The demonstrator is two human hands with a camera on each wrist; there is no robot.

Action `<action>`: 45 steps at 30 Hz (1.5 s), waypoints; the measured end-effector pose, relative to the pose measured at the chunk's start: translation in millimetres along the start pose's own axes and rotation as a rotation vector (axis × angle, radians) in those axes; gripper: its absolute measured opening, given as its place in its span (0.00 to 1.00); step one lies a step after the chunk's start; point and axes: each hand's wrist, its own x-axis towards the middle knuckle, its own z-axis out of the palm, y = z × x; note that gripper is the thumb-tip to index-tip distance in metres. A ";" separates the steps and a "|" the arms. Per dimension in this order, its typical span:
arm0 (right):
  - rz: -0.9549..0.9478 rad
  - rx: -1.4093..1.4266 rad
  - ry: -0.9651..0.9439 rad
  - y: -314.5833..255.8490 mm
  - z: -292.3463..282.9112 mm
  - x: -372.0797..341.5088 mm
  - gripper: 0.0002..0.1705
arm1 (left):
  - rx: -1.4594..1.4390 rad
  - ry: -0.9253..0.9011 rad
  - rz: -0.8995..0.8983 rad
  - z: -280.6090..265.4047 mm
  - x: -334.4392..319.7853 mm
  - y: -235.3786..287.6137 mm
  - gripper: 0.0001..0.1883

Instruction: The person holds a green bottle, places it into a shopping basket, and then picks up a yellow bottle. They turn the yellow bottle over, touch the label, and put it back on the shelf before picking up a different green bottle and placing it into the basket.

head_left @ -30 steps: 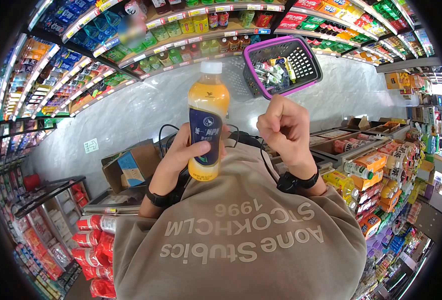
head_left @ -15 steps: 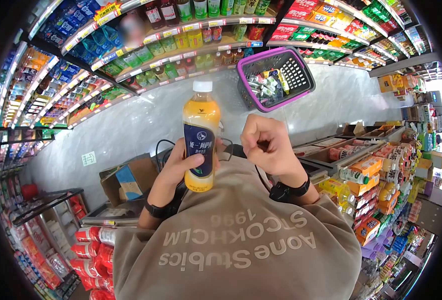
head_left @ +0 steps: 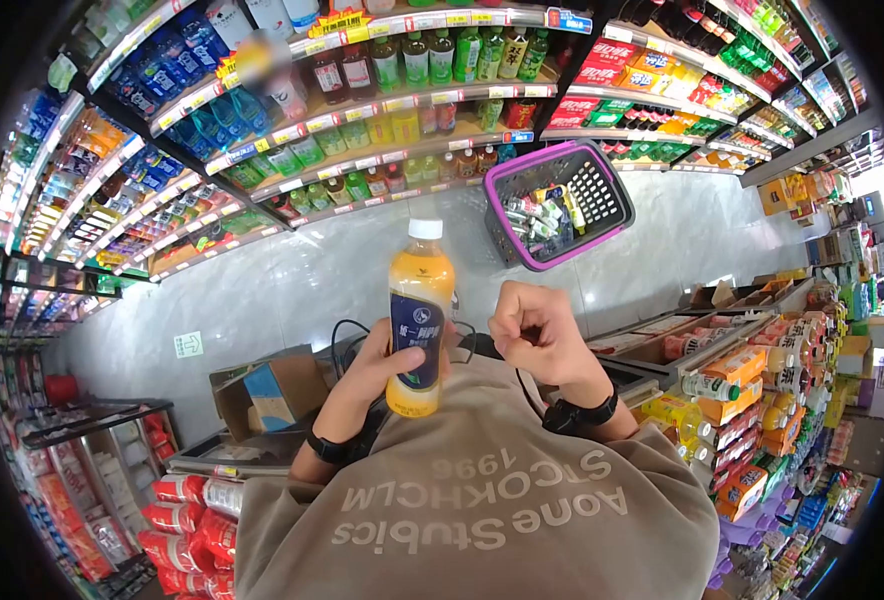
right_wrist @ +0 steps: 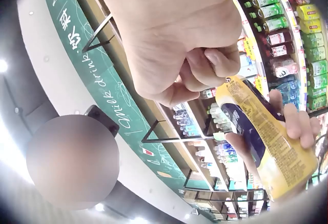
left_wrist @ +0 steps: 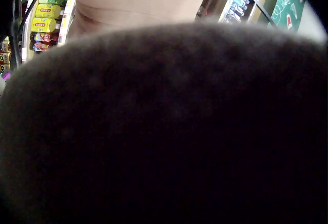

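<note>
In the head view, a clear plastic bottle of yellow-orange drink point(head_left: 424, 315) with a dark blue label and white cap stands upright before the person's chest. The left hand point(head_left: 372, 368) grips its lower half, thumb across the label. To the right of the bottle and apart from it is the raised right hand point(head_left: 540, 335), its fingers curled with nothing visible in them. The right wrist view shows those curled fingers close to the bottle's cap end, while left fingers point(right_wrist: 297, 124) wrap its side. Dark blur fills most of the left wrist view.
A black basket point(head_left: 607, 190) with a purple rim, holding several packaged items, stands on the grey floor point(head_left: 332, 290). Drink shelves point(head_left: 402, 95) line the far side. An open cardboard box point(head_left: 237, 395) is at left, with red packs point(head_left: 177, 520) nearby and stacked drinks point(head_left: 752, 410) at right.
The right hand has moved nearer to the bottle. The head view has tilted, so hands, bottle and basket sit lower and more shelf shows. The left hand keeps its grip.
</note>
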 end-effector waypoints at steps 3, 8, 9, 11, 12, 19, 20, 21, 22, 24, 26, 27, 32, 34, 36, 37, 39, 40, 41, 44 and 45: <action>0.006 0.018 0.008 6.9 -1.9 3.5 0.13 | -0.011 -0.006 -0.008 1.5 0.0 2.1 0.32; 0.034 -0.002 0.007 3.6 0.3 6.2 0.11 | 0.004 -0.014 0.016 2.3 0.1 2.5 0.32; 0.031 -0.006 -0.007 6.6 -1.4 5.9 0.11 | 0.006 -0.024 0.018 0.7 0.9 1.8 0.32; 0.028 -0.056 -0.041 7.1 -4.0 6.3 0.11 | 0.052 -0.013 -0.040 -8.0 1.8 -3.6 0.40; 0.026 -0.080 -0.057 7.3 -4.3 7.0 0.11 | 0.055 -0.011 -0.039 -8.5 1.8 -4.0 0.40; 0.020 -0.123 -0.068 7.8 -1.2 7.5 0.12 | 0.040 -0.042 -0.024 -5.0 1.6 -0.5 0.35; 0.013 -0.118 -0.073 8.8 -2.1 7.7 0.12 | 0.026 -0.060 -0.014 -4.8 1.6 0.5 0.33; 0.006 -0.112 -0.077 9.5 -2.8 7.5 0.12 | 0.022 -0.057 -0.006 -4.2 1.7 1.0 0.32; -0.028 -0.168 -0.066 8.0 -3.1 8.0 0.12 | 0.018 -0.053 0.001 -3.1 1.9 1.1 0.32; -0.089 -0.273 -0.045 0.3 -3.2 11.0 0.13 | -0.002 -0.035 0.006 1.6 1.0 1.4 0.32; -0.381 -0.622 0.028 -25.1 -7.8 19.6 0.12 | -0.029 -0.005 0.001 7.9 0.6 3.9 0.32; -0.517 -0.612 0.089 -49.3 -6.2 21.1 0.11 | -0.014 -0.029 -0.014 5.8 0.5 3.4 0.31; -1.324 -0.597 0.286 -164.8 -0.8 12.9 0.15 | 0.026 -0.083 -0.017 2.6 5.3 0.7 0.31; -1.538 -0.580 0.232 -198.1 0.8 5.7 0.14 | 0.027 -0.077 -0.020 1.9 3.2 -1.1 0.32; -1.661 -0.586 0.141 -221.4 5.7 -3.2 0.14 | 0.013 -0.072 -0.024 2.5 4.0 -1.2 0.32; -1.691 -0.593 0.106 -228.7 7.9 -7.9 0.13 | 0.017 -0.075 -0.022 2.9 3.7 -0.9 0.32; -1.730 -0.608 0.065 -240.0 12.9 -13.9 0.13 | 0.026 -0.079 -0.003 3.7 5.1 0.3 0.32; -1.739 -0.612 0.061 -241.4 14.0 -17.1 0.13 | 0.016 -0.067 -0.005 5.0 4.4 2.5 0.32; -1.734 -0.610 0.071 -241.0 14.0 -18.0 0.12 | 0.003 -0.048 -0.013 8.3 1.1 4.7 0.33; -1.761 -0.605 0.041 -239.8 9.6 -23.8 0.12 | -0.037 -0.032 -0.014 0.6 3.0 -8.4 0.33; -1.758 -0.603 0.034 -238.7 8.3 -26.3 0.11 | -0.037 -0.099 -0.005 -1.4 4.8 -6.3 0.34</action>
